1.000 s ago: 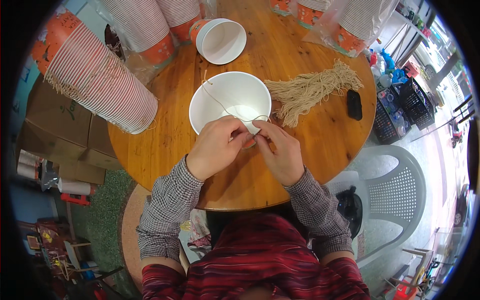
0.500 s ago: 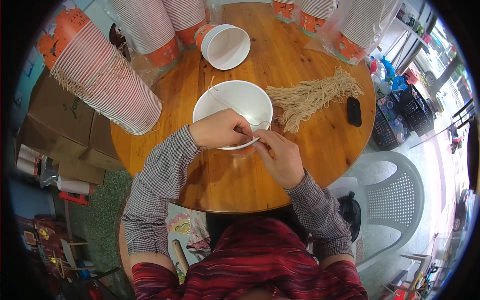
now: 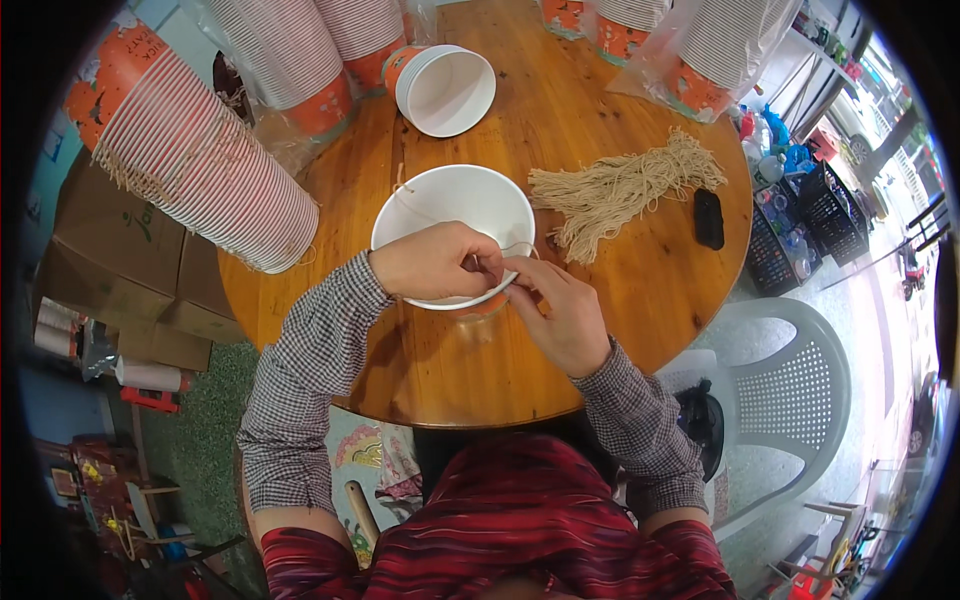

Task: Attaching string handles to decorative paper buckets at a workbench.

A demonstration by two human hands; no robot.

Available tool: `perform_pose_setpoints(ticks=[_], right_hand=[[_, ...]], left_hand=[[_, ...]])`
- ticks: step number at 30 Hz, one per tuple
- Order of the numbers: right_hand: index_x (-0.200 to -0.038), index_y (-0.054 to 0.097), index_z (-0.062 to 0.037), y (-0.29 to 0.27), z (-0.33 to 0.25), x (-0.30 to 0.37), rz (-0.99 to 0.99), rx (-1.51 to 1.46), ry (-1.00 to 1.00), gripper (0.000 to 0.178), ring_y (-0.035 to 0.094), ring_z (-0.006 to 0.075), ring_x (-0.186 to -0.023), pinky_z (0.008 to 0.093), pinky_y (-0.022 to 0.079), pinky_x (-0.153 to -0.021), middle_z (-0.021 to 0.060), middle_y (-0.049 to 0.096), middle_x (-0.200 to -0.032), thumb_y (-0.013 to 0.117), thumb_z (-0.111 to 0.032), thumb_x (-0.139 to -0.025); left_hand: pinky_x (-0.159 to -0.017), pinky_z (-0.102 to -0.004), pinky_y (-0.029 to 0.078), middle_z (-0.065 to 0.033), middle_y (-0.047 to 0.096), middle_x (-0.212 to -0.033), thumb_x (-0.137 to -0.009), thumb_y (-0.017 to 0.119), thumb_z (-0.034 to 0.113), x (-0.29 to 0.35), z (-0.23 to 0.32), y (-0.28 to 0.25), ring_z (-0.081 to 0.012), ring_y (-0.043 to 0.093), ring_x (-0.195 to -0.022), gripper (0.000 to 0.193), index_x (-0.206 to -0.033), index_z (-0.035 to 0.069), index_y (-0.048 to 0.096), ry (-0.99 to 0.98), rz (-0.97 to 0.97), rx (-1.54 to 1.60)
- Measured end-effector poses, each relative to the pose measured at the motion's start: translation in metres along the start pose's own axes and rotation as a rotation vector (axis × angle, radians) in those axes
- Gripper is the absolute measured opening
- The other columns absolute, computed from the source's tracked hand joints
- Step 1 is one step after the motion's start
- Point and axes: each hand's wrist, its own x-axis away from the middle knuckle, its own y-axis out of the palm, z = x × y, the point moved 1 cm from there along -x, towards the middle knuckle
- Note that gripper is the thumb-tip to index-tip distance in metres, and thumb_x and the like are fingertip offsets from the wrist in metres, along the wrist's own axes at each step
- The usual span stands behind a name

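A white-lined paper bucket [image 3: 455,190] stands before me on the table, its mouth facing up. A thin beige string [image 3: 403,187] passes through its far left rim and runs down inside. Another bit of that string curves up beside my fingers at the near right rim. My left hand [image 3: 437,262] reaches over the bucket, fingers curled closed just inside the rim by the string; its fingertips are partly hidden. Pinching the rim from the right is my right hand [image 3: 560,312], thumb outside and index finger over the edge, close to the left fingertips.
A bundle of beige strings [image 3: 625,190] lies right of the bucket, beside a small black object [image 3: 708,220]. Beyond lie nested white buckets [image 3: 448,92]. A tall leaning bucket stack [image 3: 205,160] stands left, with bagged stacks [image 3: 690,70] at the back. A grey plastic chair [image 3: 785,400] is right.
The bucket has shifted slightly left in view. My left fingers have curled further inside the rim and parted a little from the right fingertips. My right hand keeps its pinch.
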Motion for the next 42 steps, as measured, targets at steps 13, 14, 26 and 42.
perform_pose_setpoints(ticks=[13, 14, 26, 42], right_hand=[[-0.103, 0.062, -0.0069, -0.011, -0.023, -0.033, -0.193, 0.135, 0.137, 0.019, 0.065, 0.0280, -0.060, 0.0358, 0.051, -0.056, 0.0142, 0.063, -0.066, 0.061, -0.016, -0.086], [-0.101, 0.063, -0.0068, -0.009, -0.023, -0.034, -0.225, 0.159, 0.114, 0.017, 0.066, 0.0282, -0.061, 0.0353, 0.051, -0.056, 0.0148, 0.063, -0.067, 0.060, -0.015, -0.086], [-0.104, 0.058, -0.0004, -0.001, -0.007, -0.017, -0.194, -0.259, 0.351, 0.018, 0.066, 0.0172, -0.064, 0.0288, 0.050, -0.059, 0.0131, 0.067, -0.073, 0.058, -0.009, -0.088], [-0.106, 0.056, -0.0022, -0.012, -0.019, -0.018, -0.192, -0.084, 0.165, 0.020, 0.064, 0.0275, -0.067, 0.0347, 0.049, -0.060, 0.0140, 0.064, -0.075, 0.060, -0.008, -0.087]], left_hand=[[-0.068, -0.0309, 0.046, -0.0096, 0.054, -0.081, -0.076, 0.058, 0.000, 0.028, 0.030, 0.025, -0.0232, 0.057, -0.074, 0.010, -0.085, 0.001, 0.054, 0.322, 0.644, -0.179], [-0.070, -0.0312, 0.047, -0.0098, 0.057, -0.085, -0.079, 0.060, -0.001, 0.030, 0.025, 0.031, -0.0223, 0.058, -0.076, 0.014, -0.092, 0.001, 0.056, 0.329, 0.758, -0.209], [-0.074, -0.0334, 0.050, -0.0125, 0.062, -0.094, -0.083, 0.060, -0.001, 0.053, 0.004, 0.055, -0.0233, 0.063, -0.084, 0.021, -0.104, 0.001, 0.060, 0.184, 0.991, -0.123], [-0.070, -0.0287, 0.049, -0.0074, 0.067, -0.085, -0.083, 0.063, 0.003, 0.010, -0.006, -0.009, -0.0156, 0.062, -0.076, 0.011, -0.093, 0.001, 0.066, 0.011, -0.104, -0.211]])
